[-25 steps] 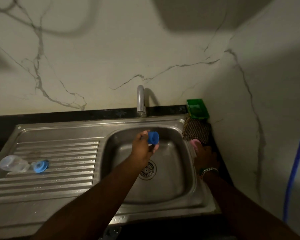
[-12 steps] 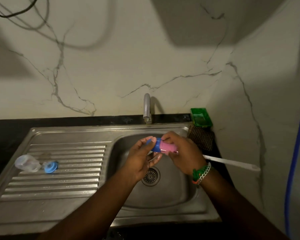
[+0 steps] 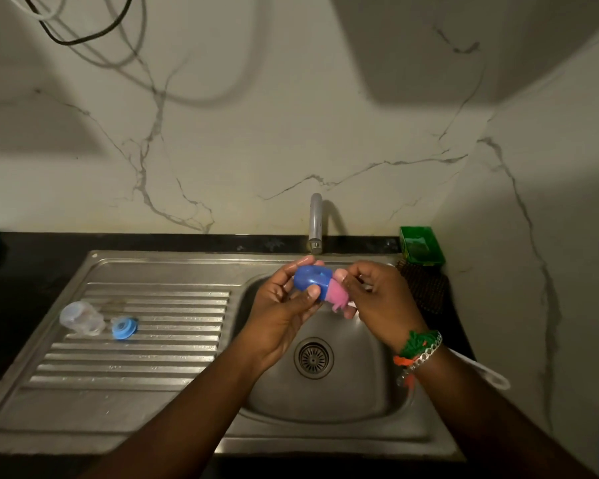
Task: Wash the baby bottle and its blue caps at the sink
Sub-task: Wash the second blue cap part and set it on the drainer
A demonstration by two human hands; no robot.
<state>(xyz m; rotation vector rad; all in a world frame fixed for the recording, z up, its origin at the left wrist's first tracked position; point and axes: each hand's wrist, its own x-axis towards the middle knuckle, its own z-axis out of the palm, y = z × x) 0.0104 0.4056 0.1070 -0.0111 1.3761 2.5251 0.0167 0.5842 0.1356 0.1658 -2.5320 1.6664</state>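
Now both hands are over the sink (image 3: 325,402) basin, a little above the middle of the frame and just below the tap (image 3: 315,223). The left hand (image 3: 284,305) holds the blue cap (image 3: 312,277): its fingers are curled behind the cap and its thumb presses on the front, so the cap is gripped, not lying free. The right hand (image 3: 381,299) pinches a pink brush head (image 3: 338,294) with curled fingers; the white handle (image 3: 491,376) comes out past the wrist toward the lower right.

The relation that matters is this: the cap lies directly to the left of the right hand, its long axis running left to right, with the open mouth turned toward the brush. The pink head touches that mouth and seems partly inside. I judge that the coming move is to push and turn the brush along this same axis.

Half a second ago the hands were already together with the brush at the cap; a full second ago the left hand held the cap alone and the right hand was at the right edge of the sink.

The baby bottle (image 3: 82,318) and a second blue cap (image 3: 124,327) lie side by side on the draining board at the left, well apart from the hands.
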